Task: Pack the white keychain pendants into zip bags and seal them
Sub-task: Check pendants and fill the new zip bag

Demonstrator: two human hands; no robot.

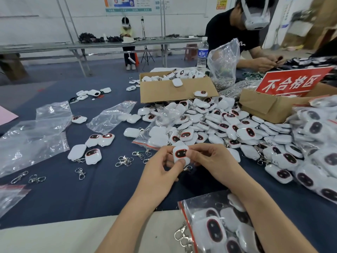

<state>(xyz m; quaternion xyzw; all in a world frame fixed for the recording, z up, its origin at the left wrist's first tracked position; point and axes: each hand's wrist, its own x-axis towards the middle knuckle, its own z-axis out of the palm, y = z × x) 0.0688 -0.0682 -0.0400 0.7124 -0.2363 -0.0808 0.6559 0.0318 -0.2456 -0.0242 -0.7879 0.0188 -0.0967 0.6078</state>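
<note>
Your left grip [160, 170] and right grip [209, 161] both pinch one white pendant [180, 155] by its edges above the desk [91, 189]; it looks light, hard, probably slick, so hold its sides.

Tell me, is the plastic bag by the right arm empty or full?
Not empty: several white pendants show through the clear zip bag, and metal clasps poke out past its red strip.
</note>
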